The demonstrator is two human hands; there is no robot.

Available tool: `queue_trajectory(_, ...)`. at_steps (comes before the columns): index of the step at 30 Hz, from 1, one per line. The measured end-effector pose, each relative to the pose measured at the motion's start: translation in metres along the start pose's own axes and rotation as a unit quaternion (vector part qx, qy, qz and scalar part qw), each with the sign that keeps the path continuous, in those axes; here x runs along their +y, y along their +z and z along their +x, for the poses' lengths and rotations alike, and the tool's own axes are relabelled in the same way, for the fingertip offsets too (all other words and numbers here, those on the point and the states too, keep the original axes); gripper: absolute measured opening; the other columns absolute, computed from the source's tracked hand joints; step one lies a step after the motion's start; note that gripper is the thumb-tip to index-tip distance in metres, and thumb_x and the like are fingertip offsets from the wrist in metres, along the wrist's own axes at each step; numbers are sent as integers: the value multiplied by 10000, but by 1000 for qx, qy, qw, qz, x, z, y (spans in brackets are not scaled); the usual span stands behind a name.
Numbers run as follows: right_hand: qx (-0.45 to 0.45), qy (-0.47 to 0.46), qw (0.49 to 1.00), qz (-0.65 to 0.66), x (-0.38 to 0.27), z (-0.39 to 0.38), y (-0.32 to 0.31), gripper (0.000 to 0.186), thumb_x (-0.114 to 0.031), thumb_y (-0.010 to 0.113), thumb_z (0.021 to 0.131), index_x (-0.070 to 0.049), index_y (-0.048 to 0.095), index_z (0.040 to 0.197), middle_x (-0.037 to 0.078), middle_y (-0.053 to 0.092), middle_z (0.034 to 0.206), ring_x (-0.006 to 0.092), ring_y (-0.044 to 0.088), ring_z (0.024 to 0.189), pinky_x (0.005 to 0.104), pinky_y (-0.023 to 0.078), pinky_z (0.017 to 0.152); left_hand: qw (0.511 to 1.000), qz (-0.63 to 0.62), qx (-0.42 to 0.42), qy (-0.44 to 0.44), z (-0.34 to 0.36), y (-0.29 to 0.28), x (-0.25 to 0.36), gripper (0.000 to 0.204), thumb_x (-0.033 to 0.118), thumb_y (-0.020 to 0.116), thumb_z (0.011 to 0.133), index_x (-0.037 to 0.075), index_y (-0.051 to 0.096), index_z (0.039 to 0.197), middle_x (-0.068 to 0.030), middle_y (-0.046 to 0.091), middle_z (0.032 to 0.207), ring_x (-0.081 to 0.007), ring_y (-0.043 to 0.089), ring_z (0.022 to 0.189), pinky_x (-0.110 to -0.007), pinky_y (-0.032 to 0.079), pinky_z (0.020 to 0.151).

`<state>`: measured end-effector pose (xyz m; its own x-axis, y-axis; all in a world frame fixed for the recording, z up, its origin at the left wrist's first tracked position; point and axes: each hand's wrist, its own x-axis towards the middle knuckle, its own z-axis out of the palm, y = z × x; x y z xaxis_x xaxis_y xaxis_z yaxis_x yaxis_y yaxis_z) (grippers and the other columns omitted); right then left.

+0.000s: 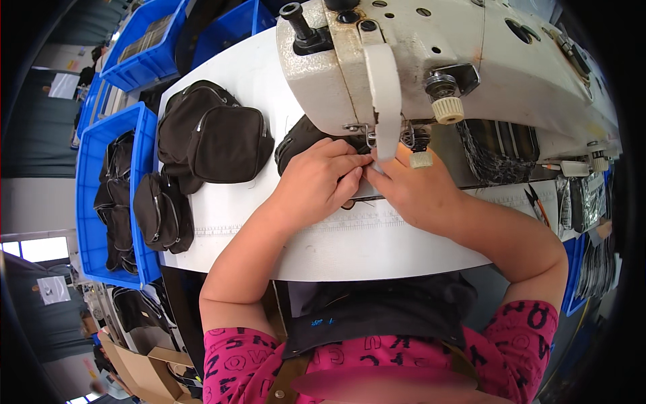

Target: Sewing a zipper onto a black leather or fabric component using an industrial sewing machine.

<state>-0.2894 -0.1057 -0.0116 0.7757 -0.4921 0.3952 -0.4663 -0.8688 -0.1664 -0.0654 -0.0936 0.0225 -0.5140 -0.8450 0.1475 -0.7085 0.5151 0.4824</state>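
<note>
A black fabric bag (301, 138) lies under the head of a white sewing machine (350, 87), mostly covered by my hands and the machine. My left hand (316, 176) is closed, its fingers and thumb pressed together at the edge of the bag just in front of the needle area. Close against it, my right hand (418, 192) pinches the work from the other side, fingertips nearly touching those of the left. Part of the right hand's fingers is hidden behind the machine's lever and tension knob. What exactly lies between the fingertips is too small to make out.
Several black zippered bags (229, 145) are piled on the white table (323, 259) at left. Beside it stands a blue bin (86, 222) of similar bags. Dark strips with frayed ends (498, 151) lie under the machine arm; orange-handled snips (536, 204) rest at right.
</note>
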Motion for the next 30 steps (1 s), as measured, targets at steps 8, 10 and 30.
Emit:
queue_trajectory(8,-13,-11,997,-72,-2,-7,8,376,-147,656,814,-40,687,1173,114,647,1138,195,655,713,324,500,580,980,129,101,116,9,18,-13,284,67,731,804,91,742,1087,-27,686,1084,-237,667,983,-349,563,806)
queue_trajectory(10,-19,-13,996,-84,-3,-8,7,401,-152,658,813,-40,685,1197,114,647,1150,192,654,707,323,501,579,979,143,120,77,7,21,-11,281,91,734,805,94,739,1086,-18,688,1087,-221,673,993,-328,575,784)
queue_trajectory(30,-22,-12,999,-36,3,-8,3,342,-99,642,824,-18,691,1153,137,653,1163,242,670,706,358,537,598,982,156,106,20,6,21,3,281,126,737,820,69,740,1094,-35,696,1059,-226,670,990,-332,585,763)
